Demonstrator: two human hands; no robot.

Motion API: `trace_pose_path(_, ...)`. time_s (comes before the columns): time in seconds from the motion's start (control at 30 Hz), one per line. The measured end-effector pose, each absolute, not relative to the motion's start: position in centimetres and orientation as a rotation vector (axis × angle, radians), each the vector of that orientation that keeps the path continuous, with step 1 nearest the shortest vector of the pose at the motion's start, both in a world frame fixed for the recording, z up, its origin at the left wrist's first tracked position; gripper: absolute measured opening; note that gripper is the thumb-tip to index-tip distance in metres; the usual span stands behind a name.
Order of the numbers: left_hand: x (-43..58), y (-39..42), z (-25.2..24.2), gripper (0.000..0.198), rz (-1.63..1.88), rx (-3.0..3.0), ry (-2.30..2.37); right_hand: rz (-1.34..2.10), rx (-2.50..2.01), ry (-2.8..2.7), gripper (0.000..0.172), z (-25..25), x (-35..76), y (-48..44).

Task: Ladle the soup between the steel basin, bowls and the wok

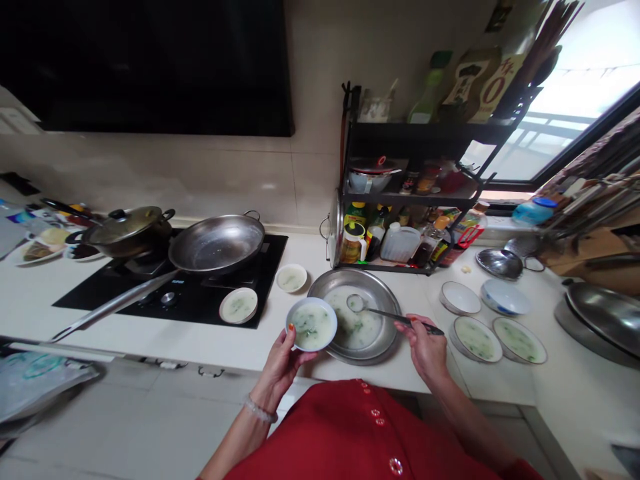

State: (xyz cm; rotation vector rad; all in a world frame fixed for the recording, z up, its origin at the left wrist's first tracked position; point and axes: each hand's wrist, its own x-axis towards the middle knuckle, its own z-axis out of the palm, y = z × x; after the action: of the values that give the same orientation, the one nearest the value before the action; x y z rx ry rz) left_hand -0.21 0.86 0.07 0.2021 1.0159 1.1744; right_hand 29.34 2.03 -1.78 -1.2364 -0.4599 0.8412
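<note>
- The bowl (pixel 311 325) is small, round and white. It is held up over the near left rim of the basin and holds pale soup flecked with green leaves.
- A dark pot (pixel 125 230) with a domed lid stands far left on the glossy black hob (pixel 150 297).
- A shiny steel wok (pixel 216 243) sits beside the pot, its long straight handle running down to the left.
- Two small white dishes hold a little pale soup: one (pixel 239 305) on the hob's near right corner, the other (pixel 291 277) on the white counter (pixel 165 337) just beside it.
- The left hand (pixel 281 357) cups the bowl from below, fingers curled round its side and thumb at the rim.
- The basin (pixel 324 288) is wide, shallow steel, with a low pool of the same soup.
- The metal ladle (pixel 395 317) rests its cup in that soup.
- The right hand (pixel 426 347) has its fingers closed round the thin handle's end.
- A black rack (pixel 353 167) is crowded with bottles and jars.
- Two shallow soup plates (pixel 476 338) (pixel 519 340) lie on the right, behind them two more bowls (pixel 460 298) (pixel 505 297).
</note>
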Motion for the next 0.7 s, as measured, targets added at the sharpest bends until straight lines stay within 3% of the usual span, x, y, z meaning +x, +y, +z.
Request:
trace_pose_path(0.37, -0.1, 0.6, 0.2, 0.024, 1.180, 0.200, 1.015, 0.845, -1.200, -0.472, 0.022, -0.4, 29.2, 1.6)
trace_pose_path(0.7, 0.2, 0.5, -0.1, 0.031, 1.170, 0.216, 1.000, 0.905, -1.100, -0.516, 0.015, 4.5, 28.3, 0.9)
